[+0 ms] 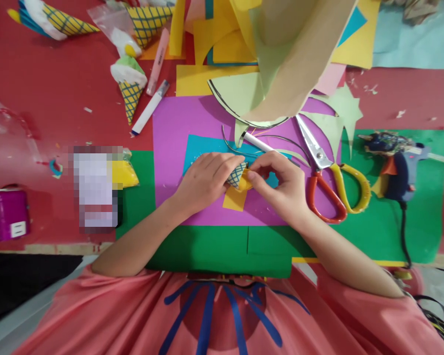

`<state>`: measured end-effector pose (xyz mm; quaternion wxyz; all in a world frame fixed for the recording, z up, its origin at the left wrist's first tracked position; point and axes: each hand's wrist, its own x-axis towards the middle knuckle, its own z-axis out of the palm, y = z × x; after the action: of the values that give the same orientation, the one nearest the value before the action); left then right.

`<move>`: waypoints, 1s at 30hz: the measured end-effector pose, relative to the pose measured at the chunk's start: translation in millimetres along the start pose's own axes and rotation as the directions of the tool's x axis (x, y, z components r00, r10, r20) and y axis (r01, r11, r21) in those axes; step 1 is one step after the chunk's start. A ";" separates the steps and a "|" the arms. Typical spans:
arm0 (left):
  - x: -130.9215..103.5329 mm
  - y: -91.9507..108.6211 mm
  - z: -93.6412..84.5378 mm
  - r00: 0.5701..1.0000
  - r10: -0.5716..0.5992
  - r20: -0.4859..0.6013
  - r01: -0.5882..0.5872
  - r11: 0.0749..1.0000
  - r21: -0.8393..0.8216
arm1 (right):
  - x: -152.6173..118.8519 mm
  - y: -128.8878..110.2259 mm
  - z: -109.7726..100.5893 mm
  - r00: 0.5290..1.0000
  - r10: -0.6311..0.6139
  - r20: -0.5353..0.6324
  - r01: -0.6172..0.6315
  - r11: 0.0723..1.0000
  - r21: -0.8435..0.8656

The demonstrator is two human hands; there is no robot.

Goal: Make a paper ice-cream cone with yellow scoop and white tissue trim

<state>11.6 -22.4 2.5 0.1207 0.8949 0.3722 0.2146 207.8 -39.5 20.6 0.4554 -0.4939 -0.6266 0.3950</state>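
Left hand (pixel 207 180) and right hand (pixel 281 185) closed at fingertips; small checkered cone (pixel 237 175) being pinched between them over purple sheet (pixel 170 148)

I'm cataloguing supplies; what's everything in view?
Small cone: one, yellow and blue, between hands
Bigger cones: three, yellow, upper left
Pens: three, pink and white, upper left and centre
Scissors: one, red and yellow handles, right
Glue gun: one, blue, right
Cables: some, black, right
Paper sheets: many, mixed, across table
Curved board: one, pale, top
Box: one, purple, left
Packet: one, yellow, left
Pixelated item: one, whitish, left
Table: one, red, beneath
Shirt: one, pink, bottom
Left hand: one, bare, centre
Right hand: one, bare, centre
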 end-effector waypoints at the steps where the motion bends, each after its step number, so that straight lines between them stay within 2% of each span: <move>1: -0.1 0.1 0.1 1.000 -0.004 0.008 0.004 1.000 0.001 | 0.2 -0.9 -0.2 1.000 -0.001 -0.003 0.001 1.000 -0.005; 14: 0.4 3.9 1.6 0.999 0.032 -0.011 -0.032 0.999 -0.013 | -1.3 -1.5 3.5 0.998 0.008 -0.055 -0.008 1.000 -0.004; 19: -0.6 2.2 0.0 0.995 -0.084 0.046 0.088 0.991 -0.097 | -2.6 1.6 -3.9 0.999 -0.008 -0.052 0.009 1.000 0.026; 22: -1.5 0.4 -1.3 0.988 -0.148 0.043 0.151 0.983 -0.106 | -0.9 3.1 -9.7 0.996 -0.064 -0.062 0.068 0.996 0.052; 27: -1.4 -0.5 -2.9 0.987 -0.157 0.027 0.158 0.986 -0.045 | 3.5 1.5 -11.2 0.984 -0.176 0.032 0.177 0.983 -0.040; 30: -1.3 -0.5 -2.8 0.989 -0.143 0.024 0.143 0.989 -0.020 | 3.5 3.3 -9.4 0.982 -0.166 0.084 0.171 0.984 -0.048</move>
<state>9.1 -22.9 4.5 0.1497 0.8669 0.4318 0.1994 217.3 -35.0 20.7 0.4479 -0.4354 -0.6946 0.3569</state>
